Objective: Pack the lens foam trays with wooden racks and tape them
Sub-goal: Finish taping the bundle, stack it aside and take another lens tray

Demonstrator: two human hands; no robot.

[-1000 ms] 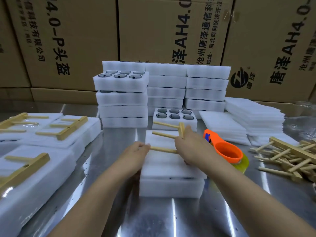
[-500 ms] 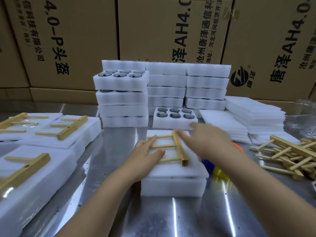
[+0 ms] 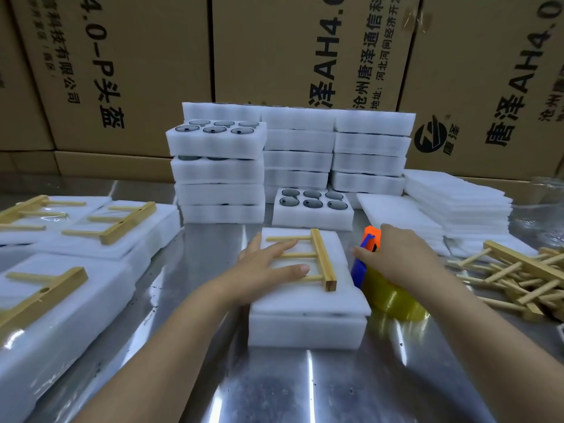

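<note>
Rack: the pale wooden rack point(image 3: 317, 259), a square bar with three round pegs, lies flat on the soft white foam tray point(image 3: 308, 328).
Left hand: your left hand point(image 3: 268, 267) presses the pegs, fingers straight.
Right hand: your right hand point(image 3: 399, 257) has left the rack and now covers the orange-blue tape dispenser point(image 3: 370, 239) just beside it. You cannot tell whether it grips.

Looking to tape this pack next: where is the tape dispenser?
Head view: the orange-and-blue tape dispenser with a yellowish roll sits just right of the front white foam tray stack, under the right hand.
</note>
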